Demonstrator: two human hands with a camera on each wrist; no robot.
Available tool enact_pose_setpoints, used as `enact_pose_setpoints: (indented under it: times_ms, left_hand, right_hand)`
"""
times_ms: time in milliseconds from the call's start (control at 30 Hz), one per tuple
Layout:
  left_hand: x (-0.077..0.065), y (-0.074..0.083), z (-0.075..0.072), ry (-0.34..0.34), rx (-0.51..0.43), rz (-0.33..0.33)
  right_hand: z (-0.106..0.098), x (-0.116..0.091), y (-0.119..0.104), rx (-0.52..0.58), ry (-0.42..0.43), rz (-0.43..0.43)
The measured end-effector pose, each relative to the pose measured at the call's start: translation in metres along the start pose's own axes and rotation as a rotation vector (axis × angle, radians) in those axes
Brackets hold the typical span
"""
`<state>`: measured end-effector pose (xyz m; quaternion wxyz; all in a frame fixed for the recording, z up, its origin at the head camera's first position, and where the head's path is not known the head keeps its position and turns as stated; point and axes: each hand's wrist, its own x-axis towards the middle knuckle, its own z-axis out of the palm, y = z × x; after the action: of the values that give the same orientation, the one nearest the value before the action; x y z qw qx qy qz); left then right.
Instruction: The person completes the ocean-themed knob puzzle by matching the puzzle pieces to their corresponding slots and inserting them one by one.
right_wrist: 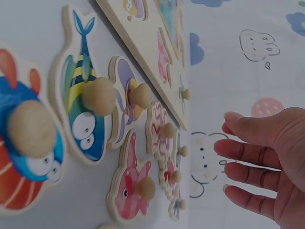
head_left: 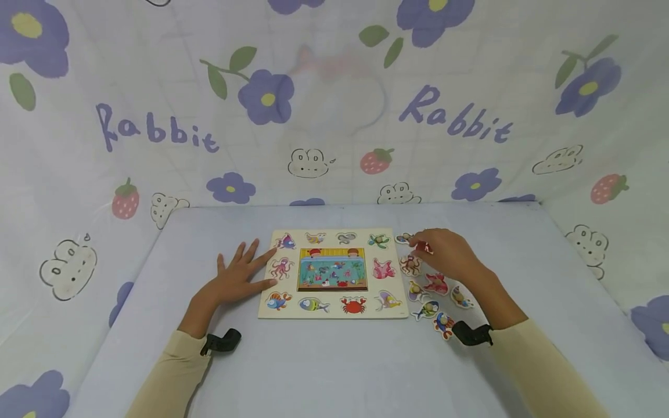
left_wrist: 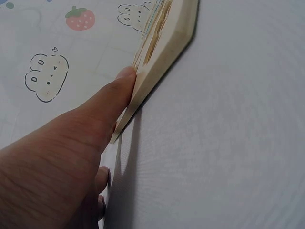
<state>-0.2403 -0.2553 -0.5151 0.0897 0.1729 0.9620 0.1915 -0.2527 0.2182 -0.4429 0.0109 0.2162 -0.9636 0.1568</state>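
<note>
A wooden puzzle board [head_left: 334, 313] with sea-animal shapes around an aquarium picture lies flat on the table. My left hand [head_left: 240, 278] has its fingers spread, with the thumb and index finger at the board's left edge. In the left wrist view, the thumb [left_wrist: 116, 93] touches that edge. My right hand [head_left: 444, 255] hovers over knobbed pieces right of the board, near a partly hidden red piece [head_left: 424, 248]. The right wrist view shows its fingers [right_wrist: 252, 176] loosely bent with nothing between them. Below it lie an octopus piece [head_left: 410, 265] and a pink fish piece [head_left: 435, 284].
Closer to me lie a striped fish piece [head_left: 425, 310], a blue and orange piece [head_left: 443, 325] and several others. A turtle piece [head_left: 378, 241] with a knob sits in the board's upper right corner. Behind the table [head_left: 334, 371] hangs a patterned curtain [head_left: 334, 116].
</note>
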Motion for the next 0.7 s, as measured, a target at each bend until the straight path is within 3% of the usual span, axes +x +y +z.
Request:
enact_pose_setpoints:
  times_ms: [267,700]
  left_hand:
    - [0.0,-0.002,0.001,0.002,0.004,0.0]
    - [0.003,-0.007,0.005,-0.011,-0.004,-0.005]
  right_hand:
    - [0.002,-0.025,0.011,0.055,-0.083,0.087]
    - [0.011,-0.043,0.034,0.159,-0.139,0.102]
